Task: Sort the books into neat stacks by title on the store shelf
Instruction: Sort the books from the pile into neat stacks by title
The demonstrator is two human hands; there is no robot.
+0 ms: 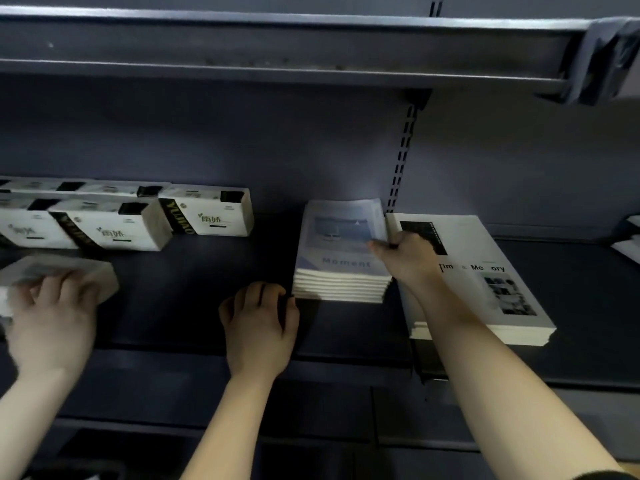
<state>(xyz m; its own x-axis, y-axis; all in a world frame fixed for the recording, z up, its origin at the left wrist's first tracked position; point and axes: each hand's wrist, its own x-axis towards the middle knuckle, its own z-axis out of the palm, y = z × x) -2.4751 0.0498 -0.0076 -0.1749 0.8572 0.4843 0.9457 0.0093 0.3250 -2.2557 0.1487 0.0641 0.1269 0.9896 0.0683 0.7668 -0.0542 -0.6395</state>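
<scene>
A stack of several blue "Moment" books (343, 271) lies flat on the dark shelf (207, 271). My right hand (405, 258) grips its right edge, with the thumb on the top cover and the fingers down in the gap beside it. My left hand (259, 317) has curled fingers against the stack's front left corner. A lower stack of white "Time & Memory" books (491, 292) lies just to the right, touching my right forearm.
White tissue packs (207, 216) line the back left of the shelf. At the far left another hand (52, 306) holds a tissue pack (69, 271), blurred. An upper shelf (277, 46) hangs overhead. More white items (628, 244) sit at the far right.
</scene>
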